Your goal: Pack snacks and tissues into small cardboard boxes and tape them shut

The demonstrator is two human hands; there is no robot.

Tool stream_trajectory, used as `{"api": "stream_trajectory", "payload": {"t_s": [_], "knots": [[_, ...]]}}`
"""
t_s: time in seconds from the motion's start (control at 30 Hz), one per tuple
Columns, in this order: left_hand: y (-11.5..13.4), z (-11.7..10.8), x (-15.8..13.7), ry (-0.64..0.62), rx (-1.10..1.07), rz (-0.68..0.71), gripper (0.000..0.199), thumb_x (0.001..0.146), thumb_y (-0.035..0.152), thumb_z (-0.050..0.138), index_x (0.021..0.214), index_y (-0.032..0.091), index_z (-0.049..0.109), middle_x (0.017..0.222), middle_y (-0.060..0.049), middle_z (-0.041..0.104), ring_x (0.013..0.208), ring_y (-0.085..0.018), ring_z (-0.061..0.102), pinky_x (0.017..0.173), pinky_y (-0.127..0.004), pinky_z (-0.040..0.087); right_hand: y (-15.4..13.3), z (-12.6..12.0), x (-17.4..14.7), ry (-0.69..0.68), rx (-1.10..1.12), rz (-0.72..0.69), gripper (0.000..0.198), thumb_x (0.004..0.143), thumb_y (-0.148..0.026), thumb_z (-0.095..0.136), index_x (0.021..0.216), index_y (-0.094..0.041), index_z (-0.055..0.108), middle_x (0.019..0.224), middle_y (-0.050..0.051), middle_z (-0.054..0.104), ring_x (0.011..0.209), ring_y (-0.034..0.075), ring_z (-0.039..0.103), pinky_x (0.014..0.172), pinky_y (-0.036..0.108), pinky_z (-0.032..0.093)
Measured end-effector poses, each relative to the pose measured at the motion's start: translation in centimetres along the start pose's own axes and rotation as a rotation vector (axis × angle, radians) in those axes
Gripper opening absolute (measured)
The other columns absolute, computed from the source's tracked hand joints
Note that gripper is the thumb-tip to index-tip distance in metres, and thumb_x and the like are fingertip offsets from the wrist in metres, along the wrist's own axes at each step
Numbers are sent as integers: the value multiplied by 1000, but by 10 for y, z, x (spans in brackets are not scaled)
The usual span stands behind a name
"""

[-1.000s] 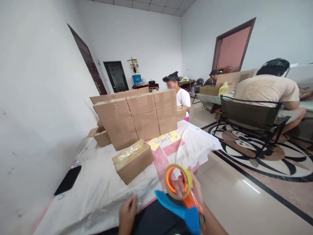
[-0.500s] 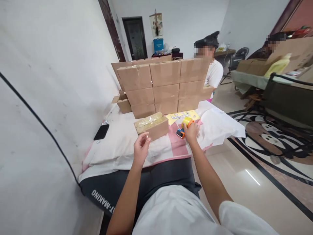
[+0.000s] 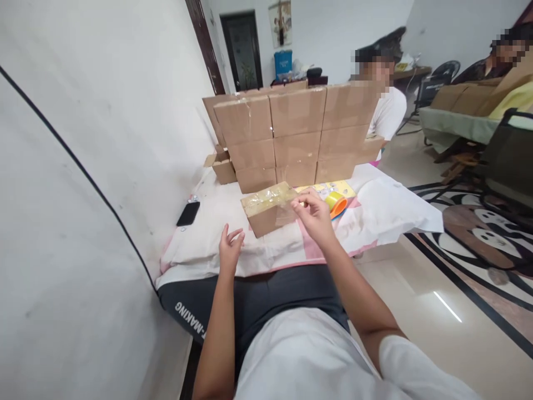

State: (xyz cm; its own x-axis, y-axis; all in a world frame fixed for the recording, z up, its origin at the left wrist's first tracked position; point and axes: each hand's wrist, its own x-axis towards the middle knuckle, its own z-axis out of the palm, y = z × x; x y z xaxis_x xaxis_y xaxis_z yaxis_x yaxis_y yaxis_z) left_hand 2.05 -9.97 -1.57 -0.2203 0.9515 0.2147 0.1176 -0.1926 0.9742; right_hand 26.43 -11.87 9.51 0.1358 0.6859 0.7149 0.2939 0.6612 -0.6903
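Note:
A small cardboard box [image 3: 270, 219] with shiny clear tape along its top sits on the cloth-covered table. My right hand [image 3: 314, 214] is at the box's right end, thumb and fingers pinched on a piece of clear tape [image 3: 285, 213] that hangs against the box's front side. Just right of that hand lies a tape dispenser [image 3: 338, 205] with a yellow roll and an orange rim, partly hidden by the hand. My left hand [image 3: 230, 247] is held off the box's left front corner, fingers apart and holding nothing.
Stacked cardboard boxes [image 3: 297, 136] form a wall behind the small box. A black phone [image 3: 189, 213] lies at the left, and an opened carton [image 3: 222, 168] stands behind it. A co-worker in a white shirt [image 3: 391, 114] sits beyond the stack; another person is farther right.
My right hand has let go of the tape dispenser and moved left to the box's right end. My left hand has drawn away from the box and its fingers have spread. The view has shifted.

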Motion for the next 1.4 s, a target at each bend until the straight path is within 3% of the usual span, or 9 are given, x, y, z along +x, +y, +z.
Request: {"api": "stream_trajectory", "payload": {"t_s": [0.1,0.23,0.33,0.43,0.53,0.67,0.87,1.1,1.4], "knots": [[6,-5,17,157,51,139,72,84,41,71,148,20,45,127,-15,66,71,-10,54,58,-22,43,28,-4,47,-273,-200,95,25,93,-40,62,82,-20,72,99,4,63,95,18,58,83,32,43],[33,37,31,151,381,544,51,93,39,58,141,22,55,145,-15,57,106,-23,61,88,-37,51,77,39,94,-589,-552,184,16,88,-33,66,83,-21,75,105,5,67,106,23,58,96,39,42],[36,69,39,-31,768,601,36,93,36,59,126,28,68,145,-9,61,137,-35,46,112,-56,33,107,74,107,-623,-679,176,11,74,-29,79,77,-20,73,106,8,67,111,30,54,101,47,38],[21,77,42,-125,924,525,35,95,32,56,128,31,67,144,-7,63,138,-33,48,115,-61,23,131,76,121,-490,-812,145,39,70,-32,83,105,-19,70,131,15,57,126,37,44,108,55,30],[5,68,39,-119,914,567,36,97,33,53,131,32,64,141,-7,65,134,-29,54,116,-58,19,160,32,144,-289,-913,231,44,85,-34,66,124,-17,60,135,18,55,126,37,46,107,60,30],[3,65,37,-102,942,630,42,97,39,55,138,28,59,132,-10,70,125,-32,58,113,-58,20,211,-81,156,-88,-1033,460,35,93,-29,45,119,-15,65,127,19,62,119,35,56,101,55,41],[5,84,58,-96,997,672,35,103,32,46,133,29,65,136,-9,68,128,-34,55,111,-57,18,271,-210,112,-255,-1125,548,42,87,-25,52,123,-16,72,123,15,68,102,28,63,92,42,50],[-2,82,70,-125,963,729,34,103,31,49,134,29,63,131,-6,72,122,-28,61,114,-52,15,327,-187,110,-570,-1083,425,30,88,-33,62,112,-28,78,131,11,62,117,33,51,98,48,42],[-8,47,79,-241,927,837,33,102,33,51,133,30,63,132,-4,71,118,-25,62,113,-46,20,320,-194,112,-548,-1091,369,35,95,-30,47,119,-20,71,133,17,54,121,35,43,98,49,37]]}}
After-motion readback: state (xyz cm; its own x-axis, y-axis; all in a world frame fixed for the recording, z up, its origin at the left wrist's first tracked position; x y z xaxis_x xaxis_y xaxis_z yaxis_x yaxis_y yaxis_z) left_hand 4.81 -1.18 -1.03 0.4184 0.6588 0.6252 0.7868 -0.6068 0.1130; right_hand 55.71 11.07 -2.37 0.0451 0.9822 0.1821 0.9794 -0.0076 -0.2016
